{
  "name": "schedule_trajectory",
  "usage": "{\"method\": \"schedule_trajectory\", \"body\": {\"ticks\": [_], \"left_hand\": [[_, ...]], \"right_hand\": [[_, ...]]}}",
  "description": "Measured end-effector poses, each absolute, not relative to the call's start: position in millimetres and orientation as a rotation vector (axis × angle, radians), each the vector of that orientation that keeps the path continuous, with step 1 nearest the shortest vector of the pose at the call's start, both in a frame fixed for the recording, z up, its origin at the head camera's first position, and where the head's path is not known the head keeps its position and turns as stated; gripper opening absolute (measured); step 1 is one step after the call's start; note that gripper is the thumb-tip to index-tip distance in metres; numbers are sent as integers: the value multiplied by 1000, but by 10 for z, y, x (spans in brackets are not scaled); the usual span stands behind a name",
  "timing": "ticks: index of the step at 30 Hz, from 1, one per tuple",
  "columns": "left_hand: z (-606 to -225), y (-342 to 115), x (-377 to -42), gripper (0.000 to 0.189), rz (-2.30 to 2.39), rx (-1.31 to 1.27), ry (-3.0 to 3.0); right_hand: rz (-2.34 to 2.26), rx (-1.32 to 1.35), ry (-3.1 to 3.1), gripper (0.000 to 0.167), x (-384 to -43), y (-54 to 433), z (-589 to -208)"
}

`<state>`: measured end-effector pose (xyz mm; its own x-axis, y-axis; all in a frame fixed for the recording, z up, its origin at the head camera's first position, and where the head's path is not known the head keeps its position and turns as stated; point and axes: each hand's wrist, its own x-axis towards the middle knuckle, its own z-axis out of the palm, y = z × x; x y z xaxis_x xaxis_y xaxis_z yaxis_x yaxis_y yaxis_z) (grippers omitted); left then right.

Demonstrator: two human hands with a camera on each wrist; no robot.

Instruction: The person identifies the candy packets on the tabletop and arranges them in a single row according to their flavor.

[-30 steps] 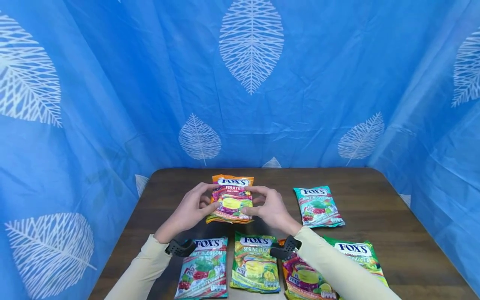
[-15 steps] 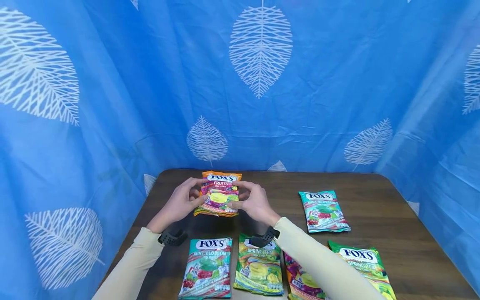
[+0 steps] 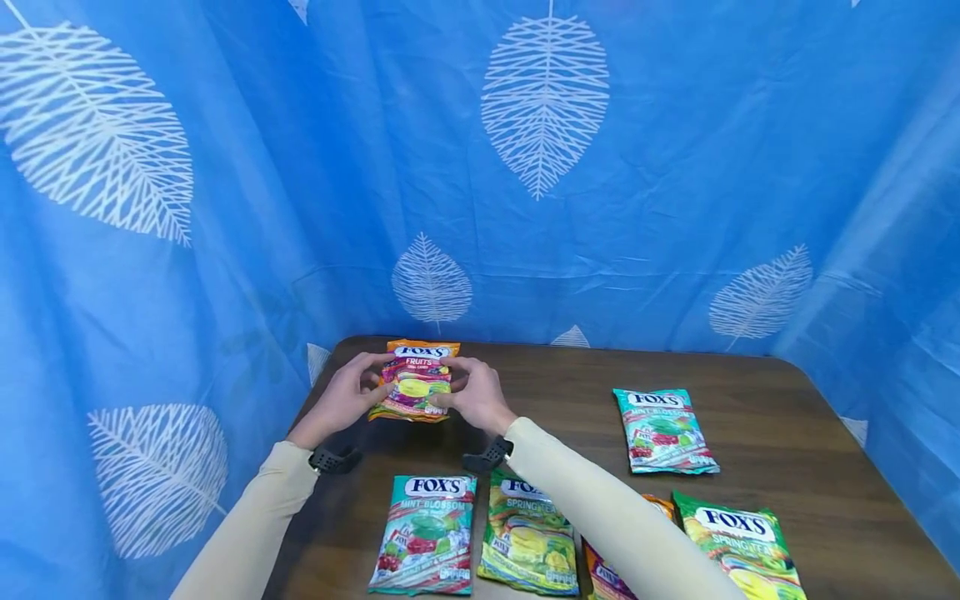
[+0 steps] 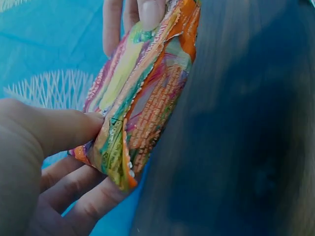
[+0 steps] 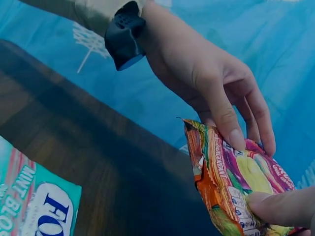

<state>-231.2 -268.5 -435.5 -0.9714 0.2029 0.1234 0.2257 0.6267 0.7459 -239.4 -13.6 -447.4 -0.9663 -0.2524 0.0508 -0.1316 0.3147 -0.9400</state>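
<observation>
An orange and purple bag of Fox's fruit candy [image 3: 415, 381] is held between both hands at the far left of the table, label up in the head view. My left hand [image 3: 342, 396] grips its left edge, thumb on the front and fingers behind, as the left wrist view shows [image 4: 74, 167]. On the opposite edge my right hand [image 3: 477, 393] pinches it, with its thumb [image 5: 280, 206] on the printed front. The bag looks raised off the wood in both wrist views.
Teal mint blossom bags lie at front left [image 3: 425, 533] and at right [image 3: 665, 431]. Green spring tea bags are at front middle [image 3: 527, 546] and front right [image 3: 742, 542]. The right sleeve partly covers another fruits bag [image 3: 603, 575]. A blue curtain [image 3: 540, 250] surrounds the table.
Both hands have carried the fruits bag leftward and slightly away, toward the table's far left corner. The head view has turned a little to the left. The other bags stay put.
</observation>
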Motion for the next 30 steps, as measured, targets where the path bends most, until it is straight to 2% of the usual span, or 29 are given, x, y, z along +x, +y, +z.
{"method": "schedule_trajectory", "body": {"ticks": [12,21,30], "left_hand": [[-4608,-2993,-2447,54,-1221,-303,-2816],[-4654,-3081,-2553,51,-1150,-282,-2850],[-4751,-3106,-2576,54,-1092,-67,-2916]], "right_hand": [[-1829,-314,2380,58,-2591,-532,-4748],[-1814,-262,2367,58,-2707,-730,-4863],[-1850,-251,2290,61,-2749,-908,-5037]]}}
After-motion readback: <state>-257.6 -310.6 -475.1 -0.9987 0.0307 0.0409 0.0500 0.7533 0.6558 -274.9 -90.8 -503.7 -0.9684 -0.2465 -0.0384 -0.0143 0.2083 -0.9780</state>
